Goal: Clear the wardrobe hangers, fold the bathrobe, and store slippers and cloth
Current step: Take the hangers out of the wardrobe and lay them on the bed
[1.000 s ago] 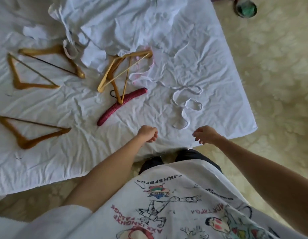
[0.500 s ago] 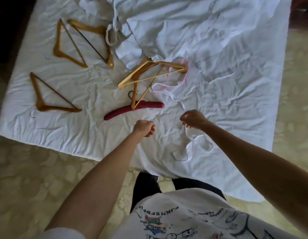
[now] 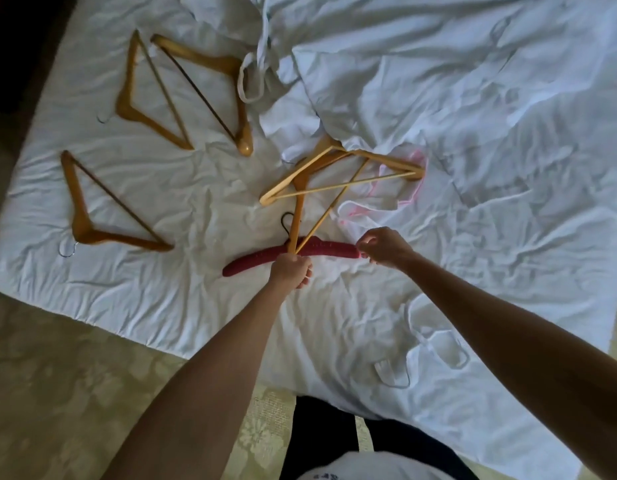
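Your left hand (image 3: 290,270) grips the pale wooden hanger (image 3: 300,202)'s corner; your right hand (image 3: 383,247), at three o'clock, pinches the red padded hanger (image 3: 265,256)'s tip.

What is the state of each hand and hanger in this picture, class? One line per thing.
Left hand: grip closed around pale hanger's corner.
Right hand: pinching red hanger's end.
Red hanger: flat on bed.
Pale hanger: crossing another, over red one.
Bathrobe: unfolded, crumpled.

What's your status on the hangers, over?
Left hand grips light wooden hanger. Right hand pinches red padded hanger. They overlap; three darker wooden hangers untouched.
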{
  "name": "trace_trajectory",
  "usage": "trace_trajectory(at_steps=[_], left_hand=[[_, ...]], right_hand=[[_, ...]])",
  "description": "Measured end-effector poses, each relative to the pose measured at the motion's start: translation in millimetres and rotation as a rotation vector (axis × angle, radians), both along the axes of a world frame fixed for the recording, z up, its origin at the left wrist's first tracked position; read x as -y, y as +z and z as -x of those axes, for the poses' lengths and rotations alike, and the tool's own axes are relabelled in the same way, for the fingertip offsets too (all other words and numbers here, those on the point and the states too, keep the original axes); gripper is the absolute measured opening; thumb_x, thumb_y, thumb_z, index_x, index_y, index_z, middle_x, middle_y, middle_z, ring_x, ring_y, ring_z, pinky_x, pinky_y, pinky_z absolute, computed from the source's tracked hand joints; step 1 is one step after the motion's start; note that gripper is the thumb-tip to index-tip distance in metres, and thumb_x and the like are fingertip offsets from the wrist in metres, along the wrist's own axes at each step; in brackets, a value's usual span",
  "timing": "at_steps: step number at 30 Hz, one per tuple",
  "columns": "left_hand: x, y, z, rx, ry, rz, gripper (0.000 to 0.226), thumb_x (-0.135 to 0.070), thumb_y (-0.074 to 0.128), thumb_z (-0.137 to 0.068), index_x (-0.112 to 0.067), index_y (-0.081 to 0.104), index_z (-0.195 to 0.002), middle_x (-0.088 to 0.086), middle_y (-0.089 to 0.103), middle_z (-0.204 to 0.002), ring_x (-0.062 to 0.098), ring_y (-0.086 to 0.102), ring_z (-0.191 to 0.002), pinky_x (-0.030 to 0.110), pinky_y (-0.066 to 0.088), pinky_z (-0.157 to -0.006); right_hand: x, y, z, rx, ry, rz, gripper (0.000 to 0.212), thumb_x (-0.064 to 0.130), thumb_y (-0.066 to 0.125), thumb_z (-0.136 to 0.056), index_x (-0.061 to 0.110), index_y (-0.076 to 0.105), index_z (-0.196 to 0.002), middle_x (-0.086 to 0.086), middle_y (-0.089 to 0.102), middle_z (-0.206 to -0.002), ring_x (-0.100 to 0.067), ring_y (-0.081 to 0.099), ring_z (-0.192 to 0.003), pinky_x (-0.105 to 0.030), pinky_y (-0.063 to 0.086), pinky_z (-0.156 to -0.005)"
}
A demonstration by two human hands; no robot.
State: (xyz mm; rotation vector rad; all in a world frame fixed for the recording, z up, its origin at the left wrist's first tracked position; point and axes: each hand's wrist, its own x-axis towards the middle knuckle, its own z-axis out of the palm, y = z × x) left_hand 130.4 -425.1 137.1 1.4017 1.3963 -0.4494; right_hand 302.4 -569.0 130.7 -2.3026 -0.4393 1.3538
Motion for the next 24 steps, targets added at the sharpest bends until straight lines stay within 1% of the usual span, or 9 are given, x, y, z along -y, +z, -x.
trace_trajectory(at_steps=[2, 4, 7, 9, 12, 15, 18, 21, 24], left_hand=[[-15, -21, -8, -0.015, -0.025, -0.053, 0.025, -0.017, 0.052, -0.091, -0.001, 0.071, -0.091, 0.007, 0.07, -0.076, 0.019, 0.067, -0.062, 0.024, 0.054, -0.051], [-28, -41, -13, -0.069, -0.103, -0.128, 0.032, -0.023, 0.051, -0.091, -0.005, 0.075, -0.103, 0.008, 0.075, -0.094, 0.026, 0.072, -0.087, 0.034, 0.058, -0.072], [-42, -63, -14, -0.128, -0.152, -0.236, 0.03, -0.024, 0.051, -0.097, -0.01, 0.074, -0.108, 0.008, 0.074, -0.106, 0.027, 0.069, -0.1, 0.033, 0.053, -0.076], [-50, -79, -8, -0.142, -0.194, -0.34, 0.026, -0.026, 0.063, -0.093, -0.01, 0.071, -0.112, 0.009, 0.071, -0.111, 0.028, 0.066, -0.107, 0.037, 0.054, -0.081], [-59, -106, 7, -0.212, -0.377, -0.419, 0.048, -0.036, 0.081, -0.079, -0.017, 0.063, -0.12, 0.007, 0.061, -0.122, 0.029, 0.057, -0.117, 0.045, 0.049, -0.096], [-63, -128, 16, -0.183, -0.504, -0.469, 0.053, -0.043, 0.082, -0.075, -0.018, 0.064, -0.119, 0.006, 0.062, -0.122, 0.028, 0.056, -0.118, 0.047, 0.047, -0.098], [-63, -142, 20, -0.116, -0.568, -0.542, 0.048, -0.043, 0.083, -0.074, -0.017, 0.066, -0.111, 0.004, 0.064, -0.115, 0.027, 0.058, -0.113, 0.045, 0.047, -0.094], [-63, -156, 25, -0.051, -0.555, -0.589, 0.048, -0.042, 0.086, -0.068, -0.018, 0.066, -0.103, 0.003, 0.065, -0.109, 0.026, 0.061, -0.106, 0.044, 0.05, -0.089], [-61, -164, 31, -0.006, -0.541, -0.616, 0.049, -0.041, 0.088, -0.066, -0.016, 0.064, -0.101, 0.004, 0.065, -0.106, 0.027, 0.06, -0.103, 0.045, 0.05, -0.087]], right_hand=[[-15, -16, -10, 0.044, 0.029, 0.016, 0.015, 0.018, 0.061, -0.086, 0.013, 0.075, -0.086, -0.007, 0.075, -0.086, -0.022, 0.069, -0.077, -0.032, 0.056, -0.078], [-28, -34, -20, 0.104, 0.036, 0.013, 0.019, 0.018, 0.061, -0.086, 0.01, 0.076, -0.093, -0.011, 0.075, -0.092, -0.028, 0.07, -0.087, -0.031, 0.053, -0.08], [-46, -61, -42, 0.25, -0.014, 0.001, 0.02, 0.022, 0.062, -0.087, 0.013, 0.078, -0.094, -0.013, 0.076, -0.096, -0.03, 0.07, -0.094, -0.034, 0.055, -0.083], [-59, -74, -63, 0.352, -0.04, 0.0, 0.017, 0.021, 0.062, -0.086, 0.016, 0.077, -0.094, -0.012, 0.076, -0.098, -0.031, 0.069, -0.095, -0.038, 0.056, -0.085], [-78, -89, -92, 0.575, -0.049, -0.055, 0.018, 0.017, 0.064, -0.086, 0.015, 0.072, -0.102, -0.011, 0.069, -0.113, -0.031, 0.062, -0.109, -0.038, 0.053, -0.088], [-92, -112, -116, 0.774, 0.069, -0.009, 0.036, 0.021, 0.063, -0.09, 0.008, 0.059, -0.124, -0.014, 0.053, -0.128, -0.033, 0.049, -0.118, -0.043, 0.045, -0.091], [-102, -135, -132, 0.779, 0.115, 0.06, 0.045, 0.024, 0.061, -0.091, 0.008, 0.052, -0.132, -0.016, 0.049, -0.131, -0.036, 0.046, -0.12, -0.046, 0.042, -0.096], [-104, -145, -125, 0.842, 0.022, -0.021, 0.038, 0.02, 0.057, -0.09, 0.009, 0.055, -0.126, -0.016, 0.052, -0.126, -0.035, 0.049, -0.115, -0.044, 0.042, -0.092], [-105, -145, -83, 0.977, -0.001, -0.288, 0.021, 0.016, 0.053, -0.086, 0.008, 0.064, -0.103, -0.016, 0.059, -0.109, -0.035, 0.054, -0.104, -0.044, 0.045, -0.088]])
